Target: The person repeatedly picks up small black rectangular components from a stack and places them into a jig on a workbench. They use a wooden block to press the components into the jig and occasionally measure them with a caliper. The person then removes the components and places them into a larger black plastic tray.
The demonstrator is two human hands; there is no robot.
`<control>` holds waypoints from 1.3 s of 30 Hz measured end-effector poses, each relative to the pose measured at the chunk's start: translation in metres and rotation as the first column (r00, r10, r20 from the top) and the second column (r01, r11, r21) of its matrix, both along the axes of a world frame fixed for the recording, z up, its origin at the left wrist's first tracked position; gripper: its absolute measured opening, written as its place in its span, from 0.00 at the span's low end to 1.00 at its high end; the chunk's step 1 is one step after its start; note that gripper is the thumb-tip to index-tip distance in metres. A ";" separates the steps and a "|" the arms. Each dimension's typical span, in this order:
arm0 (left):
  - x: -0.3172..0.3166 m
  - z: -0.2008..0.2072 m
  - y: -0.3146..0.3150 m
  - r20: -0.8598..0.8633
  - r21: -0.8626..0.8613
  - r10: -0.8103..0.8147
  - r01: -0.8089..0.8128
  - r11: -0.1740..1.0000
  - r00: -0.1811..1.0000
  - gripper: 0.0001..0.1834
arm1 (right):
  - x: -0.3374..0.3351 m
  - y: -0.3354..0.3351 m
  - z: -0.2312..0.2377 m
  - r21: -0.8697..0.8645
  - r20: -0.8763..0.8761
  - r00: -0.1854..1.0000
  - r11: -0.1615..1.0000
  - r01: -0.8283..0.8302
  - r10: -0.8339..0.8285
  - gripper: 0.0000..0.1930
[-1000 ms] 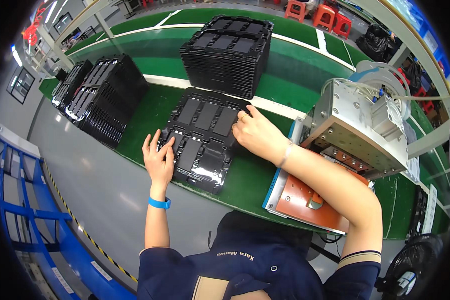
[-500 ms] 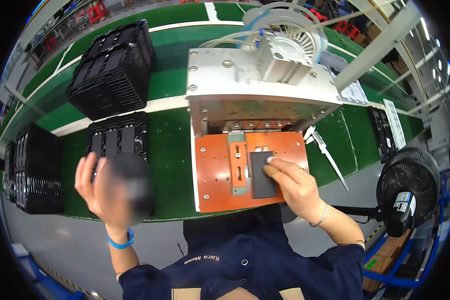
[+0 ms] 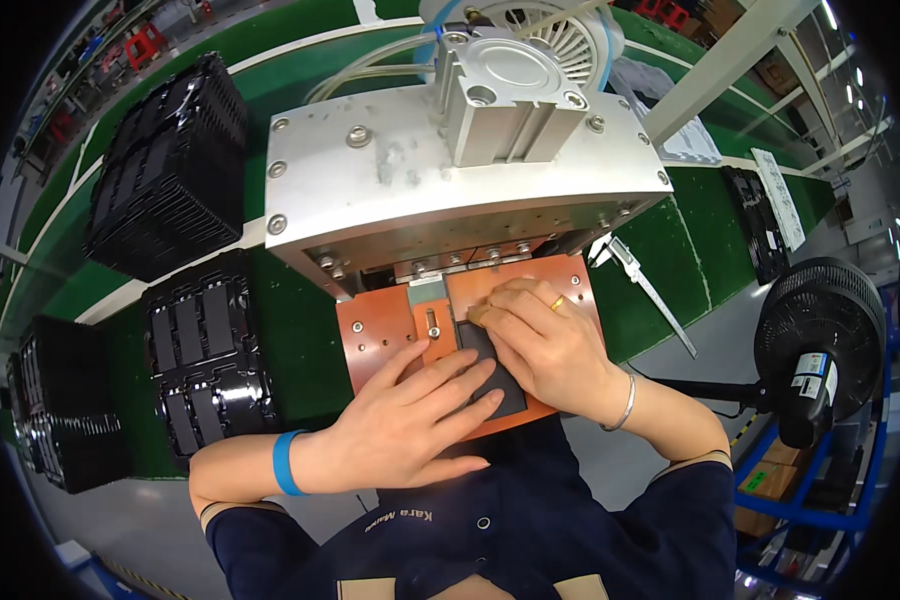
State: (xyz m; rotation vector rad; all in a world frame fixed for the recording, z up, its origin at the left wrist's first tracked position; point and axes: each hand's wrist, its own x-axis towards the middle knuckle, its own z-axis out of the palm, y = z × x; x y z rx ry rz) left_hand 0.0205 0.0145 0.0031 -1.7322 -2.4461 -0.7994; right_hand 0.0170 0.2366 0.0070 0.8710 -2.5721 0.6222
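A dark grey flat rectangular piece (image 3: 510,388) lies on the orange plate (image 3: 375,318) of a metal press, partly covered by my hands. My left hand (image 3: 410,412) is open, fingers spread, its fingertips resting over the piece's left side. With bent fingers drawn together, my right hand (image 3: 545,345) grips the piece's far end; a tan cover shows on a fingertip. Left of the piece, an orange slotted guide block (image 3: 434,322) is screwed to the plate. The press's silver housing (image 3: 370,180) stands just beyond my hands.
Left of the press is a black tray (image 3: 206,325) holding dark rectangular pieces. Tray stacks (image 3: 170,170) stand behind it and farther left. A caliper (image 3: 650,295) lies right of the plate. A black fan (image 3: 820,330) stands at the right.
My left hand has come from above the tray at left, where it held a dark round blurred shape, onto the grey piece. My view has shifted closer to the press.
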 end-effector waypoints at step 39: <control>-0.021 0.003 -0.005 0.109 -0.082 0.098 -0.089 0.993 0.989 0.36 | 0.007 0.026 0.002 -0.179 0.323 0.936 0.980 -0.082 0.138 0.17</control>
